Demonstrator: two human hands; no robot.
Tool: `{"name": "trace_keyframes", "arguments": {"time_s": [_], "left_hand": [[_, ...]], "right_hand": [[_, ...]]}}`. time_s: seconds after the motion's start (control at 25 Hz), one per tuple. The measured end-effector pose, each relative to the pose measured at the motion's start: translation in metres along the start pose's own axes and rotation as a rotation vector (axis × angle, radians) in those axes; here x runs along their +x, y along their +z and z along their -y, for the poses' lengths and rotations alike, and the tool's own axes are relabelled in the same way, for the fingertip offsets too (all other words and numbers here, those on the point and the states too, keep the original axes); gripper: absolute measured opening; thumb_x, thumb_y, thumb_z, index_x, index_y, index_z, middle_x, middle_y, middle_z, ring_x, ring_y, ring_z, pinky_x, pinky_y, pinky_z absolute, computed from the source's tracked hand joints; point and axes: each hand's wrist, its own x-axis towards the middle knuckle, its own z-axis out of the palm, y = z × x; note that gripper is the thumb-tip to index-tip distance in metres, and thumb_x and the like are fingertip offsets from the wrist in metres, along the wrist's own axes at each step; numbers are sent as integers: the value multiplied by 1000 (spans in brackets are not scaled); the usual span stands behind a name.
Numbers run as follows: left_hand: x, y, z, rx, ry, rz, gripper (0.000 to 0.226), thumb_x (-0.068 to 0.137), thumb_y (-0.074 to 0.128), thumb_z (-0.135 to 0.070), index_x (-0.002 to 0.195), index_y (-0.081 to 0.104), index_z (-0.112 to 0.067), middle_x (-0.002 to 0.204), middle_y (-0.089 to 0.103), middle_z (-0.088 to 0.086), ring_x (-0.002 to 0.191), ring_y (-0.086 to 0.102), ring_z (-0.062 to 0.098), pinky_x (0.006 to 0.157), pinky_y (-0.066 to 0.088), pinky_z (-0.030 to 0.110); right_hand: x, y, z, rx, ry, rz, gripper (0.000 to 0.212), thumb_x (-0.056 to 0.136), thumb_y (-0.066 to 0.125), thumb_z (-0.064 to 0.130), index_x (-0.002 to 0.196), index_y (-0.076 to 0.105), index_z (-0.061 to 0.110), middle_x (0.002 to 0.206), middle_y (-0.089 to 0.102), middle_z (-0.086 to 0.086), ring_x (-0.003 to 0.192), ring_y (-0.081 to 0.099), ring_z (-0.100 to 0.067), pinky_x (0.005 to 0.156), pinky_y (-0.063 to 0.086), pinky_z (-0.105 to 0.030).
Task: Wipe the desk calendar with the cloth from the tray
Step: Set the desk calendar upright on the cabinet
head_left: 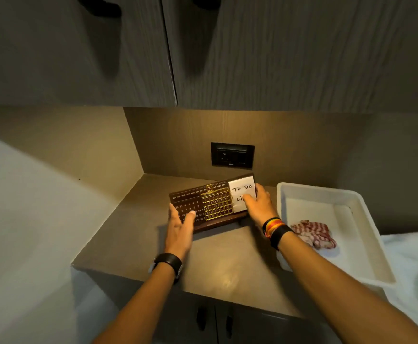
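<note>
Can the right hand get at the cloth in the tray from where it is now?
Probably yes. The right hand grips the right end of the desk calendar, and the striped cloth lies uncovered in the open white tray just beside that wrist. Nothing stands between them, but the hand must first let go.

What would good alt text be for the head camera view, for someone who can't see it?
A person's left hand and right hand grip the two ends of a dark desk calendar on a brown countertop. To its right, a red-and-white striped cloth lies untouched in a white tray.
</note>
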Motion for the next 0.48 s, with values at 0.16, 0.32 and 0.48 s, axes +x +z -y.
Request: {"name": "trace_keyframes", "arguments": {"time_s": [0.16,0.32,0.48], "left_hand": [[21,-27,-7,89,34,74,66,105,49,-32,162,17,-24,155,47,8,134,51,25,111,41,40],[31,-38,-1,146,30,142,68,104,50,-27,163,15,-24,154,47,7,124,51,19,93,40,31],[36,-48,16,203,56,242,72,103,52,-29,162,11,-26,153,48,7,131,50,25,106,42,41]], "right_hand": [[-41,14,-11,-58,11,-96,44,103,51,28,146,50,18,142,55,-12,125,63,-35,105,54,-55],[-60,26,-13,-68,77,-170,42,102,49,26,143,52,17,140,57,-13,122,64,-33,104,55,-54],[-75,32,-9,-39,92,-212,40,103,50,24,141,54,16,140,60,-13,120,66,-32,101,58,-50]]}}
